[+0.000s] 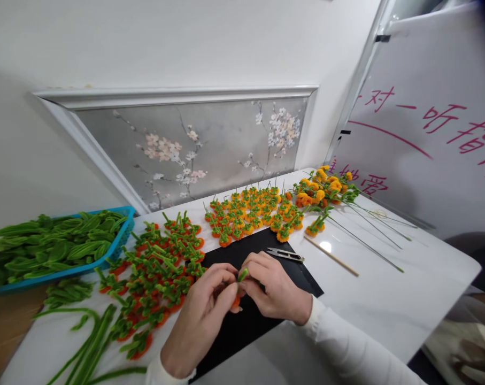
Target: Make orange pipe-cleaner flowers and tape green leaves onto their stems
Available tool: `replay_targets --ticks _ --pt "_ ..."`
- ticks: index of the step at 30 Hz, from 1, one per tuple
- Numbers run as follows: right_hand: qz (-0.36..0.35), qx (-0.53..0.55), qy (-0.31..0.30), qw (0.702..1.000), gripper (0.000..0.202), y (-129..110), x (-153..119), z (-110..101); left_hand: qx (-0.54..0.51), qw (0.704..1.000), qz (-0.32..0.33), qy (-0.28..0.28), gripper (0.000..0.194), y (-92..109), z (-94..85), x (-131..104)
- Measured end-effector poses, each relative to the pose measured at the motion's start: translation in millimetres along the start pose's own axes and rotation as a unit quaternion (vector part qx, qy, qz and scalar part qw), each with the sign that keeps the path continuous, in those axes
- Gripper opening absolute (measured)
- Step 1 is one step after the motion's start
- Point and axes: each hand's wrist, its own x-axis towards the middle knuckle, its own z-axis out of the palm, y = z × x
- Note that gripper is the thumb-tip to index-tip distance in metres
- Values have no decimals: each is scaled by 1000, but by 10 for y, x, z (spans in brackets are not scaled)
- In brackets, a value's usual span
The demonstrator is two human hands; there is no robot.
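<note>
Above a black mat [252, 329], my two hands meet with closed fingers on a small orange chenille flower [236, 303], mostly hidden between them. From its top a short green chenille stem [243, 275] sticks up. My left hand [202, 315] grips the flower from the left, and the fingertips of my right hand [276, 289] pinch at its green part. Just beyond the right hand lies a pair of thread snips [286, 254] on the mat. Close by on the left stand many orange flowers with green stems [136, 345], heads down.
A blue basket [125, 235] of green chenille leaves stands at the left, with loose green chenille stems [92, 347] in front. Yellow-orange flowers [242, 214] sit at the back, beside a bunch of long-stemmed flowers [322, 187]. A wooden stick [332, 256] lies right of the mat.
</note>
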Motion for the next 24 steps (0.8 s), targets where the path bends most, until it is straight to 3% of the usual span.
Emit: replay_targets --ticks 4,7,10,20,24 --pt "-27 -32 -23 999 14 17 0 7 66 997 42 20 16 -104 -9 27" --pt "-49 -28 -74 996 13 38 2 -7 52 998 10 -30 18 -145 -53 40" --pt "-59 -24 -112 992 15 44 13 -30 43 998 -11 -44 19 -136 -87 50" --pt "-39 1 -108 993 11 35 25 -46 8 997 -13 -78 23 -97 -154 53" --pt "25 52 -113 992 10 11 23 -43 -3 994 -33 -104 22 -119 -167 60"
